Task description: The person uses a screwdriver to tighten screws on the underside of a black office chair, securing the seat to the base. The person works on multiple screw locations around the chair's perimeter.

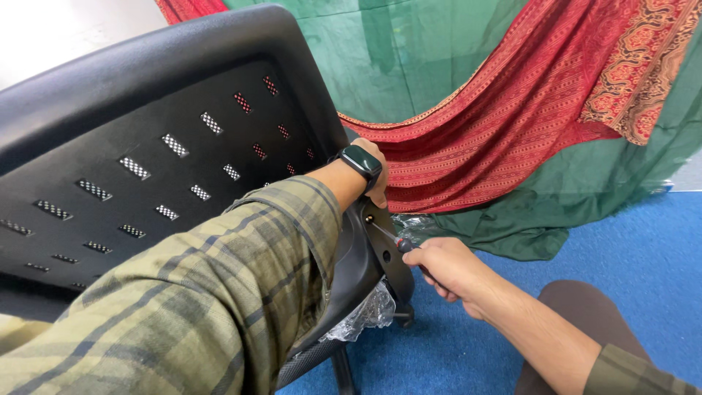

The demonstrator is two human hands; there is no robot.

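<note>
The right hand (452, 269) kept a clenched grip on a screwdriver (393, 238), its thin shaft angled up to a screw (369, 218) on the black bracket at the side of an office chair (183, 124), while the left hand (374, 172), smartwatch (360, 162) on the wrist, curled closed over the edge of the perforated black chair back to brace it. The step appeared to be driving or loosening that fastener; the next move seemed to call for keeping the tip seated and square. Clear plastic wrap (369, 313) clung below the bracket, above blue carpet (629, 249), with red and green cloths (482, 146) draped behind.
</note>
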